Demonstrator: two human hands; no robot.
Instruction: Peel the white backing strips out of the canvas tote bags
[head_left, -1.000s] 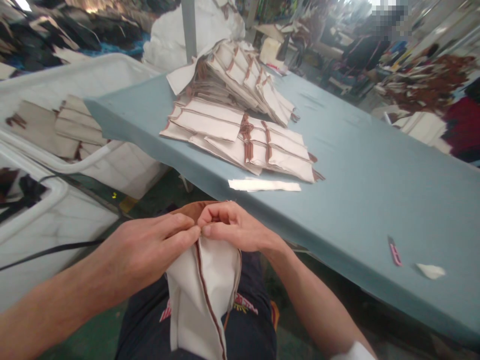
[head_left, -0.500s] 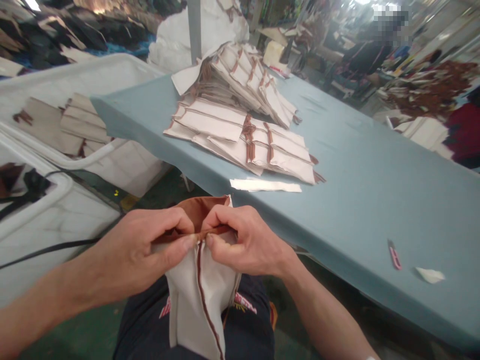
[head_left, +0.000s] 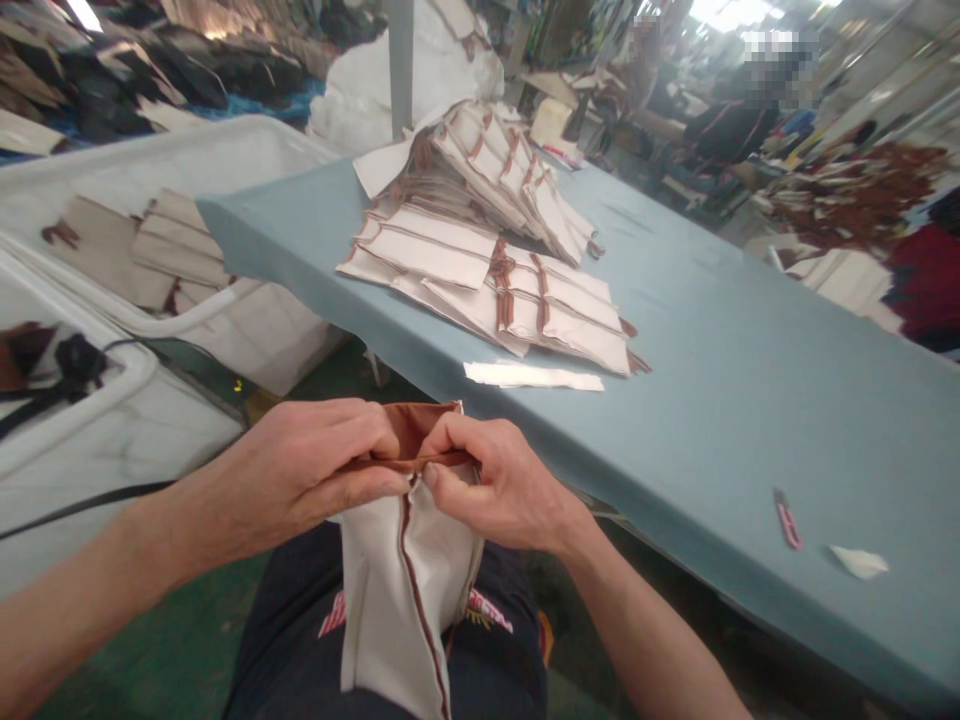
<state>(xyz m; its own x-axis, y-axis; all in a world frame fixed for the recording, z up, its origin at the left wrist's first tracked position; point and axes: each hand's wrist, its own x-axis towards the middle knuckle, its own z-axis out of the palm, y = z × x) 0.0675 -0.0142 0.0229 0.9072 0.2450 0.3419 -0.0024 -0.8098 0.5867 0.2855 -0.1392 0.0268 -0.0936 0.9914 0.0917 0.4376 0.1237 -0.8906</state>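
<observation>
A cream fabric piece with brown seams and a brown lining, shaped like an open bag, hangs over my lap with its mouth upward. My left hand pinches the brown rim to the left of the central seam, thumb outside and fingers inside the opening. Close by on the right, my right hand grips the same rim between thumb and bent fingers. The thumbs are a short gap apart at the top of the seam. Fingertips inside the mouth are partly hidden.
Stacked cream pieces with brown edging lie on the blue table, beside a white strip. Pink-handled snips and a pale scrap are at right. White bins stand left. A person is in the background.
My left hand has shifted slightly right along the rim, its fingers now reaching further over the edge. The right hand keeps its grip, and the view has tilted a little.
</observation>
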